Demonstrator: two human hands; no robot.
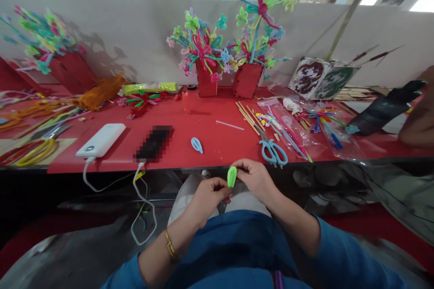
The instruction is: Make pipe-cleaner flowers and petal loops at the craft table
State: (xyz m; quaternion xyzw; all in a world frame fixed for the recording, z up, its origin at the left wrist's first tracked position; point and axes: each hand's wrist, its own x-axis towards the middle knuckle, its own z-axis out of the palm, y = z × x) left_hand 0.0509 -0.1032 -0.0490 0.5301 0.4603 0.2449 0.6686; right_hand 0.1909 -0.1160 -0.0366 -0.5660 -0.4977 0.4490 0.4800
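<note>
My left hand (209,195) and my right hand (255,177) meet in front of my lap, below the red table's front edge (217,165). Both pinch a small green pipe-cleaner loop (232,176) held upright between the fingertips. A gold bangle is on my left wrist. On the table just beyond lie a light blue pipe-cleaner loop (196,145) and blue-handled scissors (273,151). A white stick (229,125) lies further back.
Two red pots with pipe-cleaner flowers (206,82) (247,80) stand at the back wall, another (69,72) at left. A white power bank (101,140) and a phone (154,143) lie at left with cables hanging. Plastic bags of pipe cleaners (298,133) lie right. Another person's arm (418,122) is at far right.
</note>
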